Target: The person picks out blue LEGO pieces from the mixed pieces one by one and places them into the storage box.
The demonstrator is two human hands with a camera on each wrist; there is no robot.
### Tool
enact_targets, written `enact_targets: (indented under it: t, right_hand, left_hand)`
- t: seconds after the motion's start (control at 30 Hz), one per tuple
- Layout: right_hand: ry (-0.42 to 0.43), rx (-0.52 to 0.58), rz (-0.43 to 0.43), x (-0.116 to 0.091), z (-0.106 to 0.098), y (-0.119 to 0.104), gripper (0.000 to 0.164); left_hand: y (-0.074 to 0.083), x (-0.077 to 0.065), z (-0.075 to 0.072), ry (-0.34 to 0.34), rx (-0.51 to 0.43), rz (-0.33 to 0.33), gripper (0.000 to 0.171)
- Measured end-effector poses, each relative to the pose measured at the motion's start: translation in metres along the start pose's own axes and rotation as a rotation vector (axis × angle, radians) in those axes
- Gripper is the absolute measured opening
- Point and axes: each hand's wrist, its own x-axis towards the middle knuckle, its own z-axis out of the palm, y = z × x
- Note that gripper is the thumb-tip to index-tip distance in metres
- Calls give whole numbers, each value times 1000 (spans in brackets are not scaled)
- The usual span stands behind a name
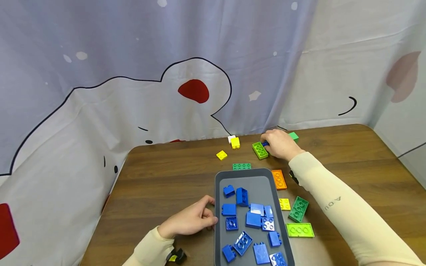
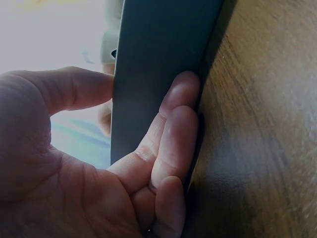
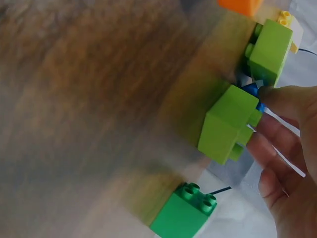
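The dark grey tray (image 1: 244, 180) holds several blue toy bricks. At its left side my left hand (image 1: 191, 218) grips the edge. In the left wrist view the thumb (image 2: 81, 89) touches the tray's rim, and the curled fingers (image 2: 176, 144) lie against the outer wall (image 2: 163, 39) near the table. At the table's far edge my right hand (image 1: 279, 143) pinches a small blue brick (image 3: 251, 89), mostly hidden by the thumb and fingers. Close beside it are a lime brick (image 1: 260, 150) and, in the right wrist view, another lime brick (image 3: 223, 126).
Right of the tray lie an orange brick (image 1: 279, 180), a yellow brick (image 1: 284, 204), a dark green brick (image 1: 298, 209) and a lime brick (image 1: 300, 230). Yellow bricks (image 1: 235, 143) and a green brick (image 1: 242, 166) sit beyond it. A printed curtain (image 1: 139, 111) hangs behind the table.
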Motion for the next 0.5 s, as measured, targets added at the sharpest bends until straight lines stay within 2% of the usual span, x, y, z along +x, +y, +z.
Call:
enact_targets:
  t: [0.5]
  right_hand:
    - [125,5,22,-7,3,5,9]
  left_hand:
    - [0,0,0,10,3,-13,49]
